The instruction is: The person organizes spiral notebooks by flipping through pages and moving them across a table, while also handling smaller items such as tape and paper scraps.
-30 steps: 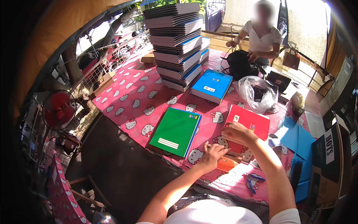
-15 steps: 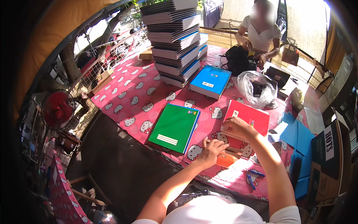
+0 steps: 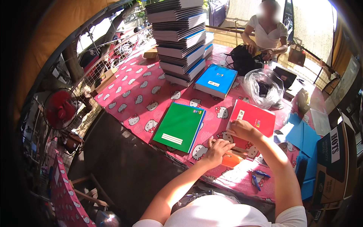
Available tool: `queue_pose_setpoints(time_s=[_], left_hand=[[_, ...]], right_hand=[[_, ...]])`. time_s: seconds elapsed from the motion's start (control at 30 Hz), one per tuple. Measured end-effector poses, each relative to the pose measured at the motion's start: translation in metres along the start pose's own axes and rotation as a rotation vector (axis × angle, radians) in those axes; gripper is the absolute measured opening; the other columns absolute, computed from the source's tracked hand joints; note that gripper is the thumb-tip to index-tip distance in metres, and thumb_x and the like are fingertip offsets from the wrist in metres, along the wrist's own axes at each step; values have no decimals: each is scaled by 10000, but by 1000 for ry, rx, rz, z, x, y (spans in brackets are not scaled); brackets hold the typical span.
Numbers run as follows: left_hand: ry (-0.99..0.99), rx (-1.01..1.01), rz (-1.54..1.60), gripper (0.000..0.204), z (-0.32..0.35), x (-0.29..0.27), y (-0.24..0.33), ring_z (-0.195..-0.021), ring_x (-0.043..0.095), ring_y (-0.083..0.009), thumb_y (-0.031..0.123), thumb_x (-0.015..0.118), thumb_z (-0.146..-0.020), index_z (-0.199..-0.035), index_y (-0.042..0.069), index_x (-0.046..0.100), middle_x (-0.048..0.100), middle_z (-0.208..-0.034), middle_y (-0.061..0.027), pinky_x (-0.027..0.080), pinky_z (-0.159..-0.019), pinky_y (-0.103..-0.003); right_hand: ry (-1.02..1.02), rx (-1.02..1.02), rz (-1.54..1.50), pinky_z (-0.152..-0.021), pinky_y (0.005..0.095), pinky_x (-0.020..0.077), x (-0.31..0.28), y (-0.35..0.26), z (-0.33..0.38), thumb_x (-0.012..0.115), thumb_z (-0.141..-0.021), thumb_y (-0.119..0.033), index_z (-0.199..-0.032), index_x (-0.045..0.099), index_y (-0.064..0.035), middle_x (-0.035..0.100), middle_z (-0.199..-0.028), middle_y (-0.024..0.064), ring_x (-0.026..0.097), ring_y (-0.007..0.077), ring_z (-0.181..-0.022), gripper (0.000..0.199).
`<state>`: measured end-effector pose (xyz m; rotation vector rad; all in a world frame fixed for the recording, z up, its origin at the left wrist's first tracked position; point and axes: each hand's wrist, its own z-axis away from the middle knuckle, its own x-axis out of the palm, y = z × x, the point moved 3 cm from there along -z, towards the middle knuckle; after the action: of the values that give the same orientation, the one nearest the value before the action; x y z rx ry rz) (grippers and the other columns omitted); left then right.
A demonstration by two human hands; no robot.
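A red-covered notebook (image 3: 261,122) lies on the table in front of me, tilted slightly. My right hand (image 3: 244,129) is closed at its near left edge, fingers curled down and fingertips partly hidden. Nearer to me, my left hand (image 3: 218,151) lies over a narrow brown bar-like piece (image 3: 239,152), its thumb apart from the outstretched fingers. An orange flat piece (image 3: 231,161) shows beneath that bar; its exact kind is unclear. To the left lies a green spiral notebook (image 3: 179,126), with a blue edge showing under it.
A tall stack of spiral notebooks (image 3: 179,49) stands at the back, beside blue notebooks (image 3: 217,80). A plastic bag (image 3: 262,89), blue-handled tool (image 3: 257,181), blue sheets (image 3: 302,132) and cardboard box (image 3: 332,166) are on the right. Another person (image 3: 268,36) sits across.
The whole view has shifted slightly. My right hand stays at the red notebook's edge and my left hand stays over the bar, with only small finger movements.
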<state>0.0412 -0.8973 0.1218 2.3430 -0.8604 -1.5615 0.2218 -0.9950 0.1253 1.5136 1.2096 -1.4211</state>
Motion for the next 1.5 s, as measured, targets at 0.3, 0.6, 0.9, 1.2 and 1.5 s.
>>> queue_pose_setpoints(time_s=[0.3, 0.6, 0.9, 1.2, 1.5], left_hand=[[-12, -7, 6, 595, -1, 2, -1, -1158, 481, -172, -64, 510, -748, -1276, 207, 564, 574, -1163, -7, 115, -1061, -491], [-102, -61, 30, 539, -4, -3, -2, -1167, 479, -185, 19, 589, -755, -1265, 191, 571, 578, -1167, -11, 146, -1054, -506], [158, -1061, 1322, 486, -112, 30, -70, -961, 610, -287, 386, 602, -909, -1203, 8, 521, 579, -1089, -153, 514, -813, -448], [182, -1307, 2023, 246, -144, 107, -101, -928, 630, -232, 316, 546, -949, -1034, 94, 607, 639, -1007, -69, 570, -774, -414], [101, -1037, 2111, 191, -140, 109, -100, -865, 643, -222, 207, 586, -927, -1073, 84, 580, 643, -1024, -66, 593, -697, -384]], right_hand=[[35, 209, 77, -627, 398, 553, 11, 0, 4, 542, -802, -73, -922, 629, 15, 633, -966, 171, 659, 328, -800, 172], [149, 292, -35, -703, 433, 534, 2, -2, 4, 514, -821, -56, -968, 595, 7, 619, -944, 190, 629, 354, -862, 179], [356, 310, -270, -757, 447, 518, -45, -1, 19, 521, -870, -107, -1019, 619, -11, 635, -974, 189, 625, 371, -877, 203], [375, 271, -364, -719, 382, 523, -55, 18, 29, 657, -805, -124, -940, 669, -21, 671, -881, 161, 653, 333, -796, 170], [480, 250, -482, -755, 380, 515, -63, 26, 34, 642, -821, -132, -975, 675, -26, 672, -936, 169, 655, 330, -836, 189]])
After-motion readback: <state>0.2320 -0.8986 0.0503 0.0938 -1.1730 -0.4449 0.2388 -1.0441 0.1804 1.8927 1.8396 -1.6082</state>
